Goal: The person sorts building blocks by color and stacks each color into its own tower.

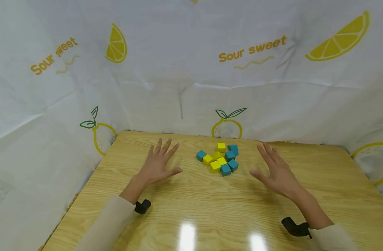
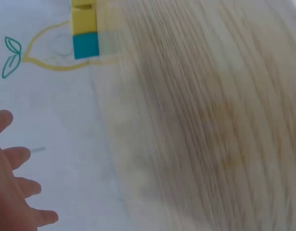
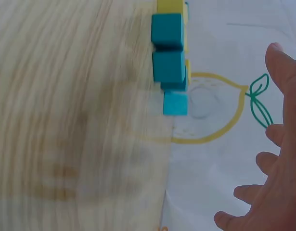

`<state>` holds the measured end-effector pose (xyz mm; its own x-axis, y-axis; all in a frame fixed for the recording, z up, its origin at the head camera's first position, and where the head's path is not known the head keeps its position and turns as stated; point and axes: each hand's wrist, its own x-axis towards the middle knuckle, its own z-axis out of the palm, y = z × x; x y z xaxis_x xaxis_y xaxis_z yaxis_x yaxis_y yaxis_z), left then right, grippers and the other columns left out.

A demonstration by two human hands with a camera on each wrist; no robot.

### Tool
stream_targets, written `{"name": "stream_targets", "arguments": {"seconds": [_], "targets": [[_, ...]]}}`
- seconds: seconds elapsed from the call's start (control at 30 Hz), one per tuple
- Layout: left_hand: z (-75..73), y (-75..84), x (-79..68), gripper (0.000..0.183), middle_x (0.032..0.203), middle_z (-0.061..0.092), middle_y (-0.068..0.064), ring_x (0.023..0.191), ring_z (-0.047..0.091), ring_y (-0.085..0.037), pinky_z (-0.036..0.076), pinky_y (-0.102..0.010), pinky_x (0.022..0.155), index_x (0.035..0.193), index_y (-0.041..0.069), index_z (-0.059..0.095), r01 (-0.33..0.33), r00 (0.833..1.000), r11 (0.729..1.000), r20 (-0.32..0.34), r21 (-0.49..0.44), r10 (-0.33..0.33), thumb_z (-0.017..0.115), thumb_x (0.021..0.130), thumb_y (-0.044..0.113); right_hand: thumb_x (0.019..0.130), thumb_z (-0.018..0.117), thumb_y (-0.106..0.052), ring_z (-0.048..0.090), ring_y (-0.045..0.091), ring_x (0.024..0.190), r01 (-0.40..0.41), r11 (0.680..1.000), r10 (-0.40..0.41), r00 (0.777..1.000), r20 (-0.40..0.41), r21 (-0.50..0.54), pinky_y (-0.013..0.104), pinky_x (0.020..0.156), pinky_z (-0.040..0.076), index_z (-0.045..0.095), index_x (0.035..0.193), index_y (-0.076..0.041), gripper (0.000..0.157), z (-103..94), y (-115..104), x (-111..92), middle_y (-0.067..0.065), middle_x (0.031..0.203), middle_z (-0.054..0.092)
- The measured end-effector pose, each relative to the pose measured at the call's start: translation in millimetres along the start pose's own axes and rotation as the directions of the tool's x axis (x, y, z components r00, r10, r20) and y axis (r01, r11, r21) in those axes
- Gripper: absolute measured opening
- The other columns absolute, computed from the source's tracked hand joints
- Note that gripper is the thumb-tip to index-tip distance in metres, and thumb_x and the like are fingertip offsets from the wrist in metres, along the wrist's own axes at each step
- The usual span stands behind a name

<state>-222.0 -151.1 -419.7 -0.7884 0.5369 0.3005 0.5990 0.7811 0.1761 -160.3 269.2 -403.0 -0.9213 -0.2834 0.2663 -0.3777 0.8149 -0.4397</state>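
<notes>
A loose cluster of small yellow blocks (image 1: 215, 166) and teal blocks (image 1: 225, 170) lies toward the back middle of the wooden table. To the left of it my left hand (image 1: 156, 164) is held with its fingers spread, holding nothing. My right hand (image 1: 277, 174) is on the other side, fingers stretched forward and thumb apart, also with nothing in it. Neither hand touches a block. The left wrist view catches a teal block (image 2: 86, 45) beside yellow ones; several teal blocks (image 3: 168, 66) show in the right wrist view.
The wooden table (image 1: 185, 202) reaches a white cloth (image 1: 166, 97) printed with lemons, which hangs behind it and along the sides. Black wrist mounts (image 1: 295, 227) sit at both sleeves. Two bright reflections lie on the table's near part.
</notes>
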Motion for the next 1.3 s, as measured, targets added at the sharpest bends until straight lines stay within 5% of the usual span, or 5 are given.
{"name": "stream_targets", "arguments": {"seconds": [0.43,0.73,0.9,1.13,1.3], "targets": [[22.4,37.5,-1.4,0.093,0.157,0.018,-0.011,0.14,0.016,-0.043,0.022,-0.068,0.1,0.152,0.016,0.028,-0.011,0.985,0.968,-0.169,-0.251,-0.033,0.028,0.084,0.08,0.086,0.072,-0.025,0.023,0.046,0.135,0.103,0.979,-0.078,0.987,-0.142,0.176,0.073,0.09,0.024,0.031,0.15,-0.012,0.077,42.3,-19.3,-1.3,0.014,0.155,0.022],[45.2,58.9,-8.6,0.091,0.155,0.023,-0.012,0.137,0.023,-0.044,0.026,-0.069,0.098,0.151,0.012,0.028,-0.031,0.981,0.907,-0.188,-0.419,-0.053,0.036,0.087,0.076,0.087,0.069,-0.006,0.053,0.027,0.103,0.175,0.942,-0.115,0.97,-0.214,0.287,0.043,0.077,0.05,0.044,0.142,-0.012,0.061,66.2,-25.1,-4.3,0.012,0.134,0.048],[54.0,70.2,-10.5,0.084,0.152,0.029,-0.015,0.136,0.028,-0.039,0.03,-0.064,0.098,0.149,0.009,0.033,-0.043,0.981,0.834,-0.183,-0.55,-0.07,0.045,0.09,0.067,0.089,0.066,-0.001,0.056,0.025,0.098,0.161,0.906,-0.068,0.968,-0.243,0.391,0.032,0.075,0.051,0.05,0.137,-0.007,0.051,78.8,-28.4,-5.2,0.013,0.128,0.053],[70.7,93.9,-10.2,0.056,0.139,0.04,-0.012,0.121,0.043,-0.034,0.044,-0.046,0.089,0.141,0.003,0.042,-0.028,0.989,0.645,-0.113,-0.764,-0.091,0.061,0.095,0.029,0.092,0.062,-0.002,0.058,0.014,0.091,0.088,0.836,0.073,0.96,-0.269,0.542,0.019,0.073,0.048,0.057,0.128,-0.003,0.036,105.0,-27.9,-5.1,0.011,0.117,0.059],[65.4,107.0,-1.0,0.038,0.123,0.056,-0.012,0.109,0.052,-0.03,0.044,-0.039,0.086,0.128,0.001,0.052,0.05,0.997,0.585,0.004,-0.81,-0.079,0.061,0.095,0.018,0.089,0.064,0.003,0.06,0.02,0.084,0.098,0.865,0.052,0.958,-0.283,0.491,0.022,0.066,0.049,0.059,0.125,0.001,0.036,95.1,-49.1,2.7,0.016,0.114,0.06]]}}
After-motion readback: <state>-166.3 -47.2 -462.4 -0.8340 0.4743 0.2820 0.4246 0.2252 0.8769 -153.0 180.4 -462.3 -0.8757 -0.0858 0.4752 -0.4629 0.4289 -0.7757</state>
